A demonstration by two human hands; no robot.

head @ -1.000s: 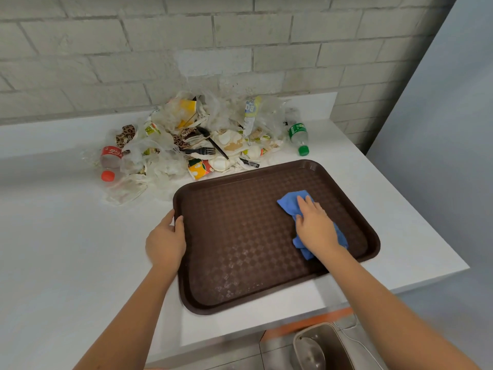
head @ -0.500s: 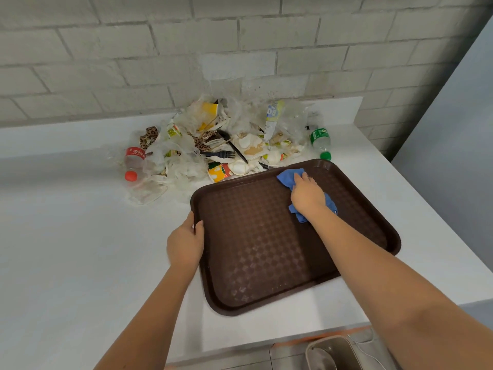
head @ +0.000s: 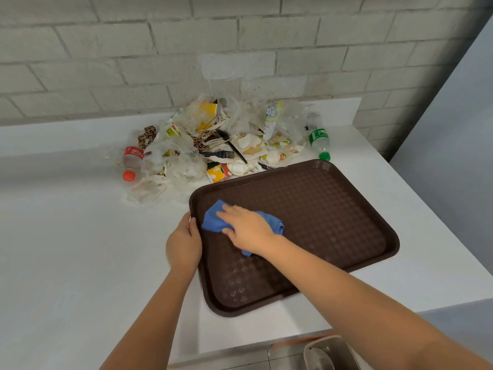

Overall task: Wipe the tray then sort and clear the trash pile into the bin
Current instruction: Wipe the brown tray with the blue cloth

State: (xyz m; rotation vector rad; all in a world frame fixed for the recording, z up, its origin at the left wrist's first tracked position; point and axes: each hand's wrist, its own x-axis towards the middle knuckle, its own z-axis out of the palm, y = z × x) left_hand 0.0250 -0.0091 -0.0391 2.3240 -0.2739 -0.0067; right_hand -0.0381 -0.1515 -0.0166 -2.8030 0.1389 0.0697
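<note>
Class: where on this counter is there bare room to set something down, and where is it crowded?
Bare: the counter left of the left hand and tray; the strip right of the tray. Crowded: the trash pile against the wall.

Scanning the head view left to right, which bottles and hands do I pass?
First the red-capped cola bottle → left hand gripping the tray rim → right hand pressing the blue cloth → green-capped bottle.

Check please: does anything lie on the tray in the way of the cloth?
Nothing visible does. The brown tray holds only the blue cloth under the right hand; the trash pile lies beyond its far rim.
</note>
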